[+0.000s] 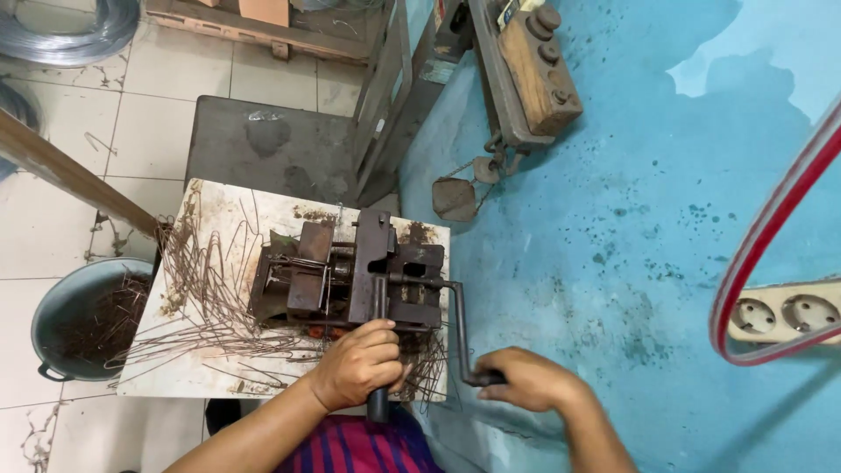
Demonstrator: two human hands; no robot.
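A rusty hand-operated metal bending machine (350, 276) sits on a small white worn table (175, 372). My left hand (359, 363) is wrapped around a dark lever bar that sticks out of the machine toward me. My right hand (526, 378) grips the handle of the machine's crank (457, 320) at its right side. Many thin rusty bent wires (210, 293) lie piled on the table left of the machine.
A grey metal basin (53, 307) holding more rusty wire stands on the tiled floor at left. A blue wall runs along the right, with a double socket (784, 315) and a red cable (771, 228). A wooden-and-metal tool (526, 70) leans at the top.
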